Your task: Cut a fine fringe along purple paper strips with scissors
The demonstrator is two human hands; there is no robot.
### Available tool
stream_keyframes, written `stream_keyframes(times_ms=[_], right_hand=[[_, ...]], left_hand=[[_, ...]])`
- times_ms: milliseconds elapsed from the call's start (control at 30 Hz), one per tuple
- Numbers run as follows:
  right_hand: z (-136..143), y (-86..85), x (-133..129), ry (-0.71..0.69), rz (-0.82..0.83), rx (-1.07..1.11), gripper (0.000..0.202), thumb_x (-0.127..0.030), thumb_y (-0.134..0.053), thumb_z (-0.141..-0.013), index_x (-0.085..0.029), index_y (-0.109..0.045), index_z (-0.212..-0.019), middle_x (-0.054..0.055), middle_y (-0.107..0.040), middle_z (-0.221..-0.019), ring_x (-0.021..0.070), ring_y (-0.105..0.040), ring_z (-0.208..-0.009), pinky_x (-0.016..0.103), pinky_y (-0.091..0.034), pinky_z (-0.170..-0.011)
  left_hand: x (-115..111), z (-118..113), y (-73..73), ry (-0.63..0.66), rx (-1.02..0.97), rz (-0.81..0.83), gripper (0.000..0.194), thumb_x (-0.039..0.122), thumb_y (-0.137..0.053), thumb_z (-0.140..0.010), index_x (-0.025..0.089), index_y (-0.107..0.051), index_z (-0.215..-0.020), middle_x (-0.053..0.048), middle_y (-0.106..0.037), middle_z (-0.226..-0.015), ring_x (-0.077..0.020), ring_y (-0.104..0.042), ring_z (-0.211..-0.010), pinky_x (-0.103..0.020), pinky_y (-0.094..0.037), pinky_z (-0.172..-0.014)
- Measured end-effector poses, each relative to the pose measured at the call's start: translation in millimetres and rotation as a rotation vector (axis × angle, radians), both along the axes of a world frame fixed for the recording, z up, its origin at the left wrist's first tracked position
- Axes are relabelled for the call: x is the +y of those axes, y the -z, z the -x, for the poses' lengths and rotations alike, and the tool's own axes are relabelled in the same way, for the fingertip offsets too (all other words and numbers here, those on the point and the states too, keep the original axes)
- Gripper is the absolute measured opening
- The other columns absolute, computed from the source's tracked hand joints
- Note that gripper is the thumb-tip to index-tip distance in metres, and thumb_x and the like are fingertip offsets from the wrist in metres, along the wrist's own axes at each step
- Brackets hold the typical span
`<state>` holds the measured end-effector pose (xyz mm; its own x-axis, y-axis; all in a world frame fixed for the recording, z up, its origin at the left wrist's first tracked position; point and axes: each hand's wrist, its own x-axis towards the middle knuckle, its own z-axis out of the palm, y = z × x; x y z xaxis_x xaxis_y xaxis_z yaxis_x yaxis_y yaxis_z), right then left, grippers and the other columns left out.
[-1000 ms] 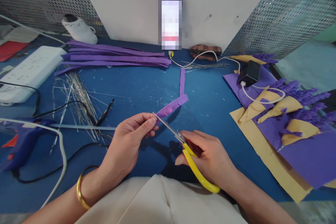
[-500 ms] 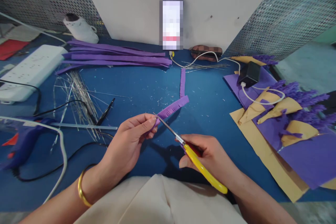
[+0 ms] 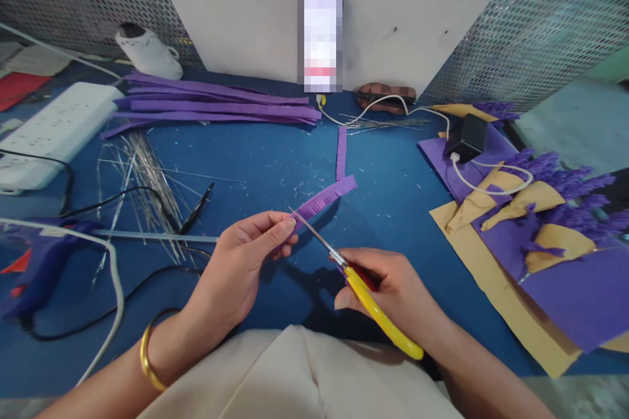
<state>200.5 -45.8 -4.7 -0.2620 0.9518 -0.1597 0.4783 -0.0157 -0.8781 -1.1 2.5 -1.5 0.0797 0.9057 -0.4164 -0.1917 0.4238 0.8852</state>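
Right, there it was, pinched between thumb and fingertips of the left hand [image 3: 250, 255]: a narrow purple strip with small cuts along one edge [image 3: 324, 198], slanting up over the blue tabletop [image 3: 403, 177], its far end free. Light and soft stuff, I judged, the sort that would flop rather than spring, the snipped edge easiest to tear; best gripped flat by the uncut side, close to the blades, just about where those fingers had it! And the right hand [image 3: 388, 278]? Curled round the yellow-handled metal scissors [image 3: 381, 321], blades looking nearly together, tips right at the strip beside the left thumb. Beyond, another narrow purple length [image 3: 341, 154] ran toward the wall; joined or separate, I couldn't tell. Nothing came between blades and strip, but the left side was crowded: a blue glue gun with a red trigger [image 3: 44, 268], its pale stick [image 3: 162, 236] reaching close to the left wrist, a scatter of thin silver wires [image 3: 157, 190], black and white cables looping near the forearm. Over on the right, well clear, lay tan paper cones holding purple sprigs [image 3: 531, 203].
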Motion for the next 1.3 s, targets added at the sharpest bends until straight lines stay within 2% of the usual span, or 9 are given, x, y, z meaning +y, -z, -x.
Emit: stream_keyframes(times_ms=[233,367,500,933,1300], right_hand=[[0.5,-0.8,1.2,0.009,-0.04,-0.111,0.04,-0.059,-0.07,-0.082,-0.019,-0.073,-0.085,-0.002,-0.054,-0.065,0.0142,-0.046,-0.061,0.026,-0.035,-0.055],[0.0,-0.7,-1.0,0.028,-0.019,-0.137,0.043,-0.059,-0.074,-0.079,-0.022,-0.074,-0.1,0.0,-0.062,-0.076,0.0158,-0.053,-0.066,0.026,-0.04,-0.059],[-0.2,1.3,-3.3,0.043,-0.04,-0.161,0.047,-0.058,-0.078,-0.074,-0.027,-0.072,-0.11,-0.001,-0.062,-0.08,0.0153,-0.054,-0.065,0.026,-0.041,-0.058],[1.3,1.4,-3.3,0.047,-0.043,-0.152,0.045,-0.058,-0.077,-0.076,-0.026,-0.073,-0.107,-0.001,-0.06,-0.077,0.0147,-0.054,-0.064,0.026,-0.042,-0.058],[-0.5,6.2,-5.4,0.039,-0.086,-0.132,0.035,-0.049,-0.077,-0.079,-0.028,-0.072,-0.106,-0.004,-0.056,-0.075,0.0124,-0.05,-0.062,0.024,-0.039,-0.057]], left_hand=[[0.7,-0.6,0.8,0.001,0.041,-0.017,0.016,0.029,-0.08,-0.073,0.016,-0.073,-0.07,0.0,-0.064,-0.065,-0.0099,-0.049,-0.061,-0.019,-0.039,-0.057],[0.6,-0.3,1.6,-0.019,0.036,-0.039,0.013,0.028,-0.08,-0.073,0.016,-0.074,-0.072,0.0,-0.063,-0.065,-0.0096,-0.049,-0.061,-0.019,-0.039,-0.057],[0.0,0.8,2.1,-0.039,0.035,-0.063,0.012,0.028,-0.08,-0.073,0.017,-0.075,-0.073,0.001,-0.062,-0.065,-0.0094,-0.048,-0.061,-0.019,-0.039,-0.057],[-1.2,-0.9,2.8,0.005,0.034,-0.076,0.013,0.03,-0.078,-0.075,0.018,-0.073,-0.073,0.002,-0.062,-0.066,-0.0097,-0.048,-0.063,-0.019,-0.039,-0.06],[-1.1,-1.4,3.5,-0.019,0.033,-0.073,0.014,0.03,-0.079,-0.073,0.018,-0.073,-0.073,0.002,-0.063,-0.067,-0.01,-0.049,-0.064,-0.02,-0.039,-0.061]])
